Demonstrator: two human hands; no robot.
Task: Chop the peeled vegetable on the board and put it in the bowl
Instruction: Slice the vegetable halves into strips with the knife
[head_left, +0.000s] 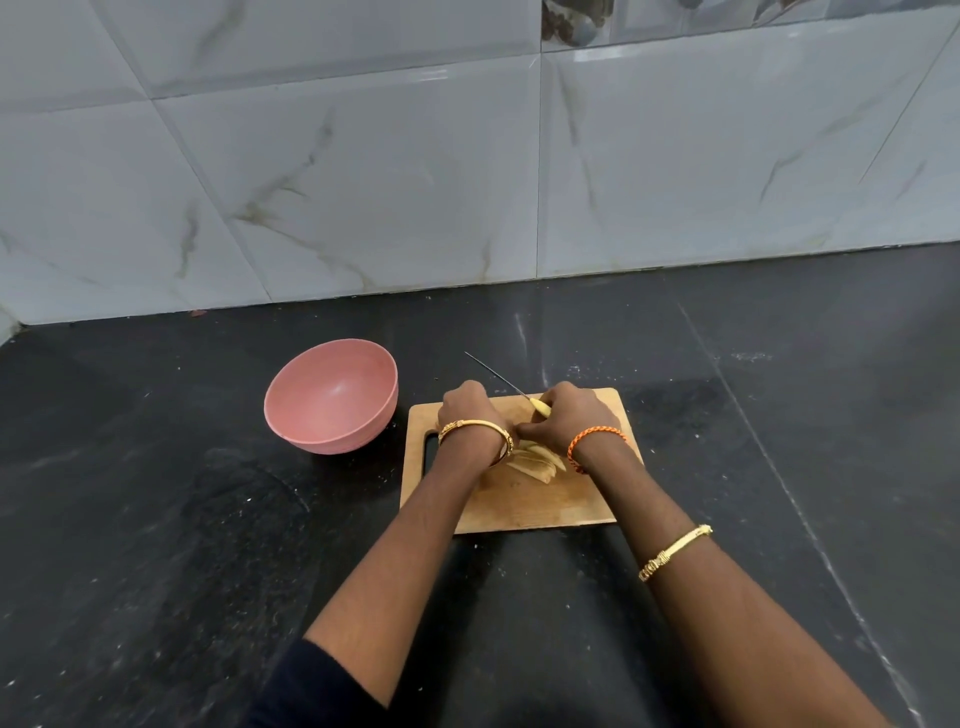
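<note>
Pale peeled vegetable slices (535, 460) sit mid wooden chopping board (519, 499), empty pink bowl (332, 395) at 10 o'clock; right hand (574, 418) wraps the yellow-handled knife (511, 389), left hand (467, 415) fingers hidden, so tuck them back.

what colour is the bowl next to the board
Pink, a dusty salmon shade; the bowl shows clearly in the head view.

The rectangular pale wooden chopping board (540, 501) looks matt and smooth, lying on the black speckled stone bench (156, 519), which has a dull sheen. The round pink plastic bowl (332, 397) is matt; the grey-veined white wall tiles (363, 182) are glossy.
</note>
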